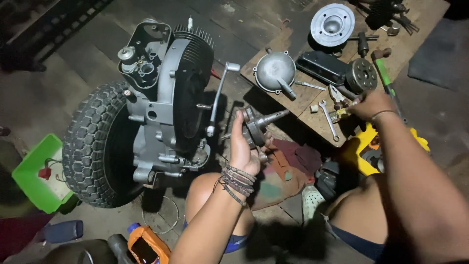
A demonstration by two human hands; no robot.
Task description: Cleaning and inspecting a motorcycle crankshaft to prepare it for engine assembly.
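Left hand (pixel 243 149) is closed around a crankshaft (pixel 259 126), fingers wrapped at the web, tapered shaft end pointing right and slightly up. It's held in the air over the rags (pixel 288 168) on the floor, just right of the engine.

Advice: keep the grip on the webs, not the journals or taper, and hold it low over the rags so a slip lands soft. One-handed hold looks marginal while the other hand is busy.

Right hand (pixel 370 104) is stretched out to the wooden board (pixel 312 110), fingers pinched on a small yellowish piece (pixel 340 114) beside the pliers (pixel 337 94); can't tell exactly what it is. A spanner (pixel 329 119) lies just beside it, easy to knock.

Left: engine case (pixel 156 98) with finned cylinder, kick lever (pixel 218 98) and knobbly tyre (pixel 90 144), standing upright. Looks stable, but keep the crankshaft clear of the lever.

Far end of board: round cover (pixel 274 70), black cover (pixel 320 66), flywheel-like disc (pixel 361 75), cylinder head (pixel 332 23). Green bin (pixel 31 178) far left.
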